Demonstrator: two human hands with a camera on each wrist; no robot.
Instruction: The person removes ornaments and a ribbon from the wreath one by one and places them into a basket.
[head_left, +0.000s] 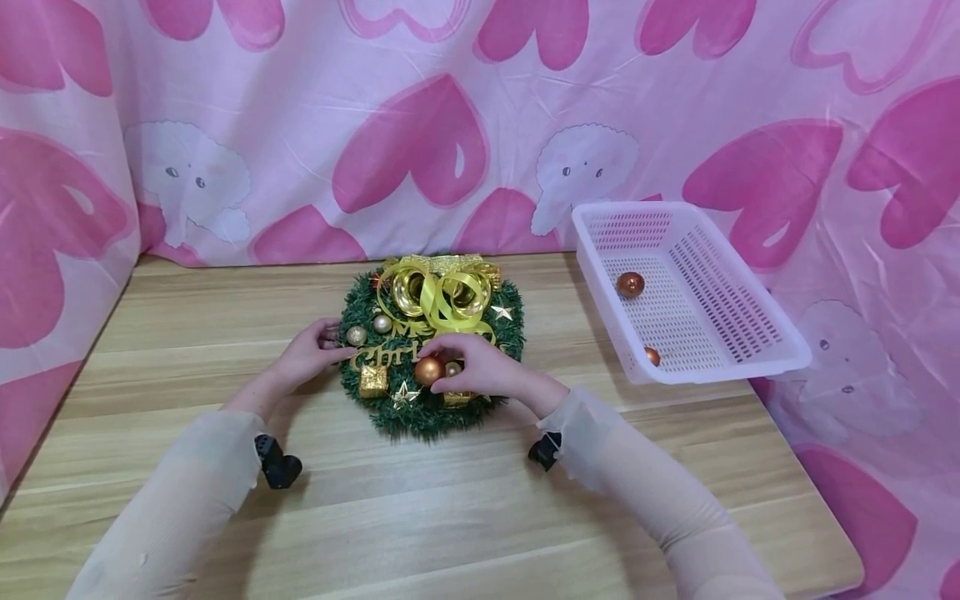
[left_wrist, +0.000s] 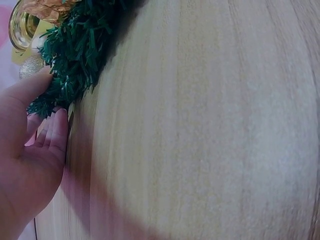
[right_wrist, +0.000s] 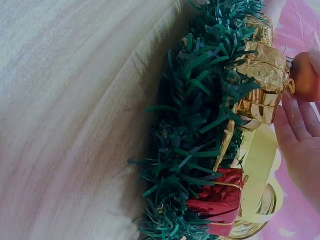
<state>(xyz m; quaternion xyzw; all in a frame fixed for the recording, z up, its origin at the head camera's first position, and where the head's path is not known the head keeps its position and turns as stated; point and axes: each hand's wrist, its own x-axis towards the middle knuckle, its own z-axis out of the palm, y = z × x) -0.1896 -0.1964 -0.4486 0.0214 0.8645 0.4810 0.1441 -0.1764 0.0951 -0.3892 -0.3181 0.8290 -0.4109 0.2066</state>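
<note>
A green tinsel Christmas wreath [head_left: 423,423] lies on the table, with gold bells, yellow ribbon [head_left: 450,312], small gift boxes [head_left: 372,382], stars and gold lettering on it. At its left edge my left hand [head_left: 307,354] grips the tinsel, thumb above and fingers beneath, as the left wrist view shows. Between thumb and fingers, my right hand [head_left: 487,367] pinches a shiny copper bauble [head_left: 430,371] over the wreath's lower middle. From the right wrist, that bauble shows its gold cap and string turned toward a gold gift box [right_wrist: 260,75]. A red gift box [right_wrist: 220,200] sits on the wreath's side.
To the right stands a white perforated plastic basket [head_left: 750,333] with two copper baubles inside, one near its far left [head_left: 631,285]. Pink heart-printed cloth [head_left: 300,125] hangs behind and beside the wooden table [head_left: 390,517].
</note>
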